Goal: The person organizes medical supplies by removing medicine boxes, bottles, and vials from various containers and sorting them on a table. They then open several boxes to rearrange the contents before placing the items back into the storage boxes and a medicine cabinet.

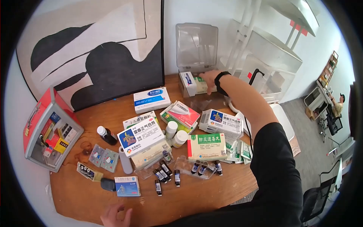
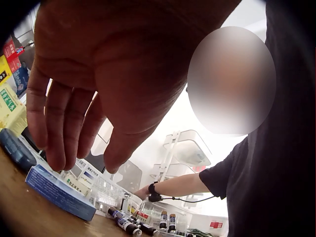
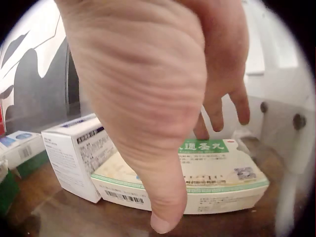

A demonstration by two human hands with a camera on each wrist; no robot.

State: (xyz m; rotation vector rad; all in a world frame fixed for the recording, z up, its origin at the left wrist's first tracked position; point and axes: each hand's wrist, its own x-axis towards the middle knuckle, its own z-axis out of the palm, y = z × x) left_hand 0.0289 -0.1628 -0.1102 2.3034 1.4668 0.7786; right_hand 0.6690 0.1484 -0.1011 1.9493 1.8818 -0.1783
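My right hand (image 1: 210, 80) is at the storage bin (image 1: 183, 90), whose clear lid (image 1: 196, 45) stands raised. Inside lies a cream-and-green medicine box (image 3: 217, 170) beside a white medicine box (image 3: 74, 163). In the right wrist view the thumb comes down in front of the cream box, while the spread fingers extend over its far edge. At the table's front edge, my left hand (image 1: 114, 216) hangs with loose fingers and holds nothing. Nearest to it is a small blue-and-white box (image 1: 127, 186), also beneath the fingers in the left wrist view (image 2: 61, 192).
Medicine boxes (image 1: 141, 136), white bottles (image 1: 179, 139) and small dark vials (image 1: 177, 178) crowd the middle of the table. A red-and-grey medicine cabinet (image 1: 53, 132) stands at left. A clear plastic rack (image 1: 264, 64) rises right of the bin. Another person (image 1: 336, 106) sits far off at right.
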